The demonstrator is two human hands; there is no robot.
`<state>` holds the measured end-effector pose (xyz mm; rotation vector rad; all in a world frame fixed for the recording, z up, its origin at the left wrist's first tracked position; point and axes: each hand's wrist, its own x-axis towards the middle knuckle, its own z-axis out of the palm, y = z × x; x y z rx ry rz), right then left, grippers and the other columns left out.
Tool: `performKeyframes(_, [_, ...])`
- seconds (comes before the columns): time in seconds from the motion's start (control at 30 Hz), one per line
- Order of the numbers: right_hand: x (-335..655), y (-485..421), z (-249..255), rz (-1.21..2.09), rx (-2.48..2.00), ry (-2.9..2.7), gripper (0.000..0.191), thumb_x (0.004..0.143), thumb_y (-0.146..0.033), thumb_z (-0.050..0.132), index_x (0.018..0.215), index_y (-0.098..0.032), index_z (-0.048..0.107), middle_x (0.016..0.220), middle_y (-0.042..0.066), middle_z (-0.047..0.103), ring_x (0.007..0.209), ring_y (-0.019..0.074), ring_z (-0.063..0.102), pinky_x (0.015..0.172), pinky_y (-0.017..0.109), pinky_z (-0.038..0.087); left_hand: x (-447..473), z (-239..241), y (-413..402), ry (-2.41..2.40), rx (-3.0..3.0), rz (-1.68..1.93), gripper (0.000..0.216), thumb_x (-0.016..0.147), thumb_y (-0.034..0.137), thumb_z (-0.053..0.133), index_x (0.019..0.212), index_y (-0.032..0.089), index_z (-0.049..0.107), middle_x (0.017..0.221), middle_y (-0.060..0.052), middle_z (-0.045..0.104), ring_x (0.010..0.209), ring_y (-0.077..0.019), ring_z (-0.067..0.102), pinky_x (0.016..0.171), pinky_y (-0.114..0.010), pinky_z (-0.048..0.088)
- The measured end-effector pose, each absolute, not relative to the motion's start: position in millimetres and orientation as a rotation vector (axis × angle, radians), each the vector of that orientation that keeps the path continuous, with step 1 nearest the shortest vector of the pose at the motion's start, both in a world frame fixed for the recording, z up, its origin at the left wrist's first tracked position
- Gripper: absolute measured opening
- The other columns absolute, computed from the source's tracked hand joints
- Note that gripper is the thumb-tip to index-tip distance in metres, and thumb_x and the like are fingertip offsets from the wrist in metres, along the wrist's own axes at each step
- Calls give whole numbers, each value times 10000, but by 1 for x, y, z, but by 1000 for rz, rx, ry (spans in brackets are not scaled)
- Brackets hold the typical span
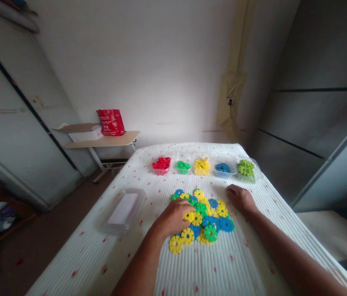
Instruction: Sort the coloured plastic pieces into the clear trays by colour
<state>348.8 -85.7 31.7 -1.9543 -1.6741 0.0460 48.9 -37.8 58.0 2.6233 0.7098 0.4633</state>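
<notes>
A loose pile of notched plastic discs in green, yellow and blue (200, 209) lies on the striped white cover. My left hand (174, 216) reaches over the pile's left side, fingers curled, with a yellow disc (188, 216) at its fingertips. To the right of the pile, my right hand (241, 198) rests on the cover with its fingers closed; what they hold, if anything, is hidden. Beyond the hands stand clear tubs of red pieces (161, 163), green pieces (183, 165), yellow pieces (202, 164), blue pieces (223, 167) and light green pieces (246, 167).
A clear plastic container (124, 211) with a white panel lies left of the pile. Farther left, a small side table (114, 140) bears a white box (84, 134) and a red bag (111, 122). Grey cabinets flank both sides, and a wall stands behind.
</notes>
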Motion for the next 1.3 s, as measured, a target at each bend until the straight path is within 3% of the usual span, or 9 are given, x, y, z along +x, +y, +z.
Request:
performKeyframes(0.23, [350,-86,31,45,-1946,-1670,264,751,-274,418,796,-193,665,802,55,702,712,178,638,648,239,439,50,58,-40,697,2598,488,423,614,73,576,994,228,678,990,-33,663,962,-196,573,886,-319,437])
performKeyframes(0.47, [351,-84,26,-15,-1957,-1682,267,754,-258,402,786,-197,659,785,48,698,697,173,631,636,240,430,56,65,-45,656,2471,780,414,647,99,590,1037,222,655,1035,-38,645,1004,-177,552,920,-315,434])
performKeyframes(0.73, [348,-85,32,-9,-1981,-1680,265,763,-280,403,777,-208,658,779,35,701,683,161,624,629,227,430,65,55,-50,587,2551,536,425,623,88,604,1019,222,676,1005,-42,623,943,-176,575,861,-283,456])
performKeyframes(1.3, [349,-85,32,21,-1972,-1692,261,755,-263,411,798,-199,661,792,43,699,698,166,624,640,234,428,63,66,-49,615,2212,680,359,646,149,613,994,205,682,975,-46,621,923,-167,573,824,-279,460])
